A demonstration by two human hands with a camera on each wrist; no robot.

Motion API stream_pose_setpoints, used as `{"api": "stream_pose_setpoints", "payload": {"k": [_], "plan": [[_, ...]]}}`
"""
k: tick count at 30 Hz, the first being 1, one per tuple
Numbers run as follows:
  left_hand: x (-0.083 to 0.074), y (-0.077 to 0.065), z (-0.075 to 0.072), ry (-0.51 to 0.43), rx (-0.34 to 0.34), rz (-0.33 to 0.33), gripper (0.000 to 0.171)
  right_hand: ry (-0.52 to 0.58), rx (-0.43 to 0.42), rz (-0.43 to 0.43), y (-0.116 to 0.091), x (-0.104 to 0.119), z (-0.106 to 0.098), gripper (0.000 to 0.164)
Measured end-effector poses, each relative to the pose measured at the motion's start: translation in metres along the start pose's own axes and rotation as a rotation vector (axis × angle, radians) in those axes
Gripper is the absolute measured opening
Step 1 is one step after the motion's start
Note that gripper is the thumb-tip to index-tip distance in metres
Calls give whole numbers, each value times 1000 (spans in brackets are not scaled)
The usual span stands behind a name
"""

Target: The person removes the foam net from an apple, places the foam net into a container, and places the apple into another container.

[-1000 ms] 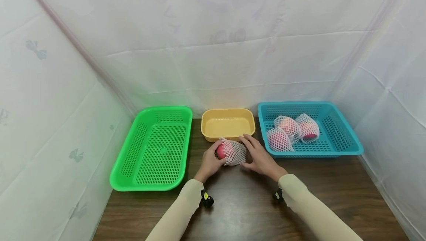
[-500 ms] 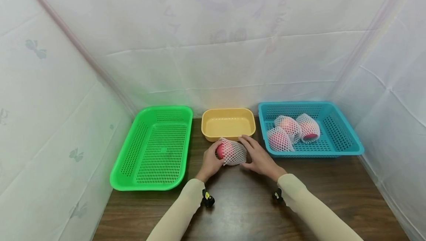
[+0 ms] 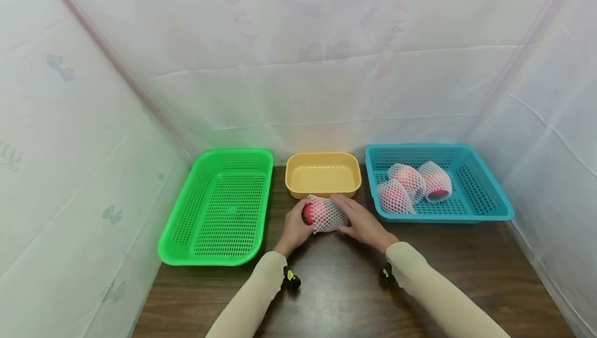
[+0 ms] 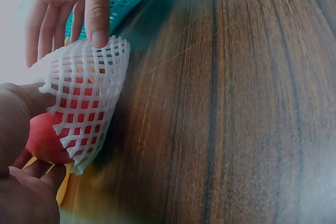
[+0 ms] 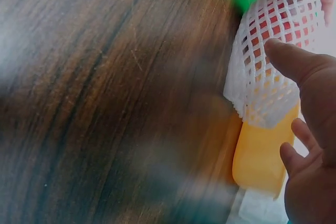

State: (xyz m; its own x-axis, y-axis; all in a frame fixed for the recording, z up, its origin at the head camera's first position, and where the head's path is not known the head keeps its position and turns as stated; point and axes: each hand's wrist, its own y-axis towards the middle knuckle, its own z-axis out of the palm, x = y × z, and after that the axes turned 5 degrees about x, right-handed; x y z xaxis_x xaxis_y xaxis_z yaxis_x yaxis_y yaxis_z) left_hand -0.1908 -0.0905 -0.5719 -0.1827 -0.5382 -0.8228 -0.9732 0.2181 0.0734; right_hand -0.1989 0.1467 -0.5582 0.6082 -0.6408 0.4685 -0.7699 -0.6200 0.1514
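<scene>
Between the two hands, a red fruit (image 3: 308, 213) lies partly inside a white foam net sleeve (image 3: 330, 215). My left hand (image 3: 295, 228) grips the fruit's bare end, which shows red in the left wrist view beside the frayed mouth of the sleeve. From the other side my right hand (image 3: 365, 225) holds the narrower covered end. In the right wrist view its thumb (image 5: 286, 59) presses on the mesh. The far side of the sleeve is hidden from the head view.
A green basket (image 3: 169, 239) stands at the left. A small yellow tray (image 3: 290, 185) sits just behind the hands. At the right, a blue basket (image 3: 494, 187) holds 3 net-wrapped fruits (image 3: 395, 198). White cloth walls (image 3: 322, 89) enclose the wooden table (image 3: 345, 296).
My right hand's fingers have come in from beside the sleeve onto its covered end. My left hand keeps its grip on the fruit. The head view has shifted slightly.
</scene>
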Motion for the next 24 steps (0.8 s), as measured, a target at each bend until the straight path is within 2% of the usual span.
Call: {"api": "stream_pose_setpoints", "payload": {"k": [9, 16, 24], "plan": [[2, -2, -3, -5, 5, -14, 68, -44, -29, -3, 2, 2, 3, 66], [3, -4, -6, 6, 11, -17, 66, -86, -90, -53, 7, 3, 3, 52], [3, -9, -12, 4, 4, -42, 67, -159, -81, -63, 17, 8, -1, 34]]}}
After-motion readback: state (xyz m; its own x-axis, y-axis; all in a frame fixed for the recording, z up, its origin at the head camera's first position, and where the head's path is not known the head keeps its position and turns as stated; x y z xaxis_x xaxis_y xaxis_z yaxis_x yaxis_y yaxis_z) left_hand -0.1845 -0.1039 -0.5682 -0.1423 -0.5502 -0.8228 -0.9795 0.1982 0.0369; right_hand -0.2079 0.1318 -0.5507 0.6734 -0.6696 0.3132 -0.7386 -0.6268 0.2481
